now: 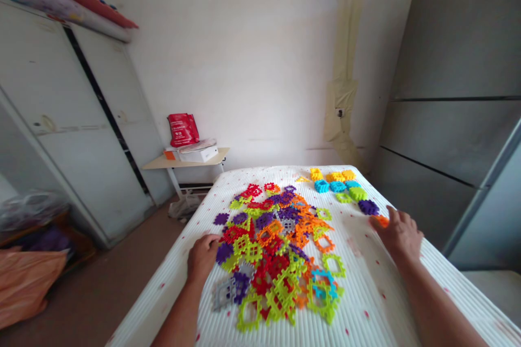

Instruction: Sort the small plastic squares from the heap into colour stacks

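A heap of flat plastic interlocking pieces [277, 244] in red, purple, orange, lime and blue lies on a white ribbed bed cover [366, 282]. My left hand [202, 256] rests at the heap's left edge, fingers curled onto a purple piece [223, 252]. My right hand [399, 234] is at the bed's right side, fingers closed on an orange piece [381, 220]. Beyond it sit sorted stacks: yellow and orange [332, 175], blue [330, 186], lime [356, 193] and purple [368, 207].
A small side table [163, 162] with a white box [199, 154] and a red bag [183, 129] stands against the far wall. A white wardrobe [61, 135] lines the left. Grey panels [451, 119] close in the right side. An orange bag [24, 282] lies on the floor.
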Action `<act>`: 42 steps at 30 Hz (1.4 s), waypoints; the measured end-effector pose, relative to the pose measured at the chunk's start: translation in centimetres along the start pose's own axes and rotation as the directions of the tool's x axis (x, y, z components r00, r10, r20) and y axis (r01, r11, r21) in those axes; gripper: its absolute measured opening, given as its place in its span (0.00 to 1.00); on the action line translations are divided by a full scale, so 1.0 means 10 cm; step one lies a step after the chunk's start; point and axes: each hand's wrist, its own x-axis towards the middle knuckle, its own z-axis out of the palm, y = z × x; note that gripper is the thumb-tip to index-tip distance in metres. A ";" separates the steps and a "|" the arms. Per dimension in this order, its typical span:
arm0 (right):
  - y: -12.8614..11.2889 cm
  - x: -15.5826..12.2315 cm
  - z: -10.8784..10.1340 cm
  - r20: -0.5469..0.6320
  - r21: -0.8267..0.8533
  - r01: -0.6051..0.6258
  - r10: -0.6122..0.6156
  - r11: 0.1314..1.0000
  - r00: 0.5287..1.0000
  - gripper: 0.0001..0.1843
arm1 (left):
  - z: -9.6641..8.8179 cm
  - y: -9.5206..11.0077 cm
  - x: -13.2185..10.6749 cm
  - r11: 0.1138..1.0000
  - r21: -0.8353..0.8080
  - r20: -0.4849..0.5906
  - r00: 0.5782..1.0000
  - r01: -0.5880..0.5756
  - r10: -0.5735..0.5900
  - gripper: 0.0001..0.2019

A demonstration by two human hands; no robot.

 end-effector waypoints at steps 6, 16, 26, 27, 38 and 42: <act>-0.19 -0.06 0.10 -0.234 0.169 0.429 -0.387 0.887 0.892 0.24 | 0.00 0.01 0.00 1.000 0.004 0.011 1.000 0.006 -0.007 0.10; -0.48 -0.24 0.15 0.019 0.347 0.561 -0.604 0.752 0.797 0.22 | -0.03 0.04 -0.01 1.000 0.000 0.031 0.999 0.012 -0.012 0.09; -0.42 -0.24 0.27 -0.030 0.313 0.589 -0.611 0.746 0.791 0.23 | -0.02 0.04 -0.02 0.999 -0.036 0.006 1.000 0.003 -0.002 0.10; -0.42 -0.24 0.27 -0.029 0.315 0.585 -0.609 0.747 0.793 0.23 | -0.02 0.04 -0.02 0.999 -0.042 0.003 1.000 0.004 -0.004 0.10; -0.43 -0.25 0.28 0.013 0.320 0.560 -0.595 0.764 0.804 0.22 | -0.01 0.02 -0.02 0.997 -0.080 -0.014 1.000 0.017 -0.018 0.10; -0.42 -0.26 0.30 0.030 0.309 0.564 -0.601 0.765 0.799 0.23 | -0.01 0.02 -0.02 0.996 -0.088 -0.019 1.000 0.015 -0.017 0.10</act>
